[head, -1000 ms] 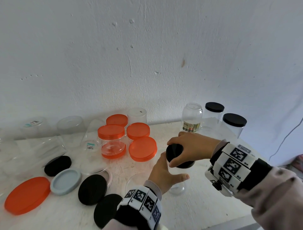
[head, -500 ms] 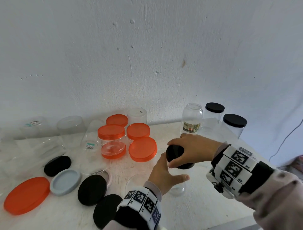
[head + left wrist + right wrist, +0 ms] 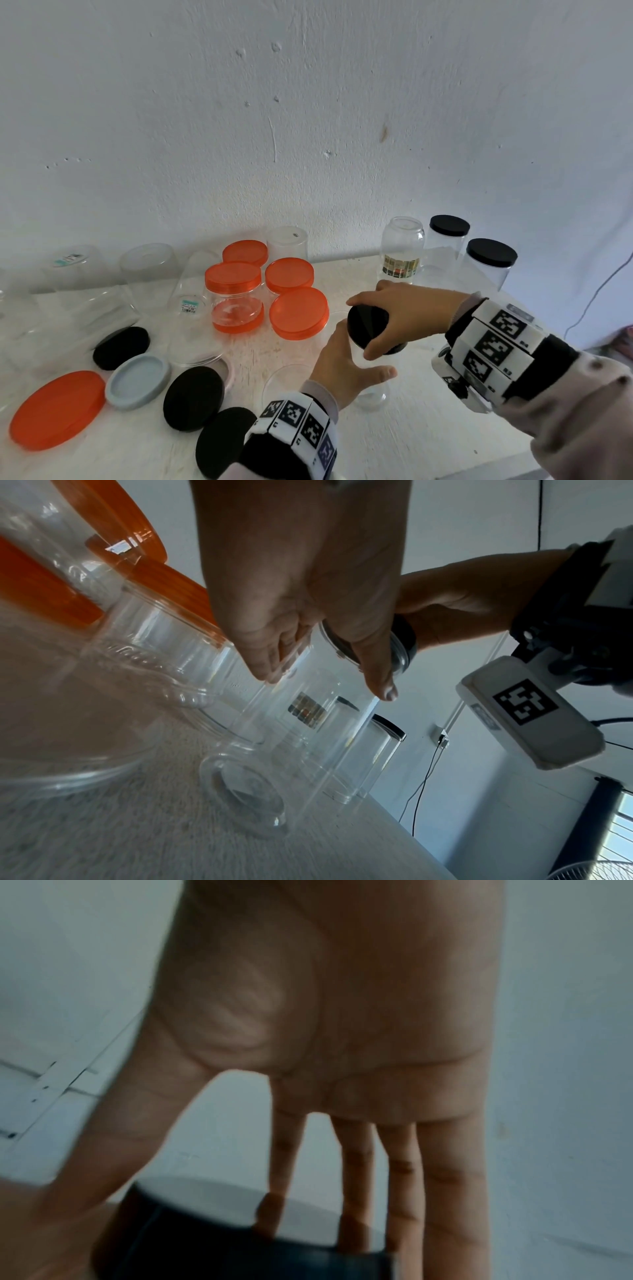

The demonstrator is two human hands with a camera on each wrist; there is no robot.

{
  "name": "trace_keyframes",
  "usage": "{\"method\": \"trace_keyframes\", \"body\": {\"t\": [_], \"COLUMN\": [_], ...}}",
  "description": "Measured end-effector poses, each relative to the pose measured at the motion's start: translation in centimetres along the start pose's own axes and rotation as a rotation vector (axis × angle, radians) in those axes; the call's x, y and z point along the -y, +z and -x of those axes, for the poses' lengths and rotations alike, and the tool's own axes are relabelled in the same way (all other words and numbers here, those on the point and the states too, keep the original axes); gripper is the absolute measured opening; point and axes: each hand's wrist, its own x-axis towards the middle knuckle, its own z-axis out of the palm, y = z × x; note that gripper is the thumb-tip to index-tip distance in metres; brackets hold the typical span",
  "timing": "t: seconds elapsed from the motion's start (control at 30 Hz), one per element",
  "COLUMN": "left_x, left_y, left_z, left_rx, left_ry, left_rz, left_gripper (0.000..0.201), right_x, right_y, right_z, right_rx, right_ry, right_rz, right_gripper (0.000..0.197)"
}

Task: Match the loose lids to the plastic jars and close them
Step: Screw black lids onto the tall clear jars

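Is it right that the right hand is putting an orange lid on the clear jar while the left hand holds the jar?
Not quite. The lid in the right hand is black, not orange, as the head view shows. The rest is right: the left hand holds the clear jar. The orange lids are on the table, farther left.

My right hand (image 3: 407, 313) has turned a little on the round black plastic lid (image 3: 368, 325) atop the clear plastic jar (image 3: 371, 380): thumb (image 3: 376, 349) and fingers have crept round its rim. Nothing else around that jar has shifted.
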Motion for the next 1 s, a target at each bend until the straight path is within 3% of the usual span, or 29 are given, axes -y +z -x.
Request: {"method": "trace_keyframes", "body": {"t": [0.07, 0.47, 1.0], "left_x": [0.0, 0.2, 0.0], "left_y": [0.0, -0.2, 0.1], "left_z": [0.0, 0.0, 0.1], "left_rx": [-0.006, 0.017, -0.023], "left_ry": [0.004, -0.002, 0.024], "left_rz": [-0.021, 0.023, 0.050], "left_gripper": [0.082, 0.084, 0.075], "right_x": [-0.1, -0.3, -0.6], "right_y": [-0.3, 0.6, 4.1], "right_z": [0.1, 0.2, 0.8], "right_rx": [0.034, -0.091, -0.287], "right_ry": [-0.039, -0.061, 0.000], "right_rz": [-0.025, 0.052, 0.058], "right_gripper": [0.081, 0.075, 0.068]}}
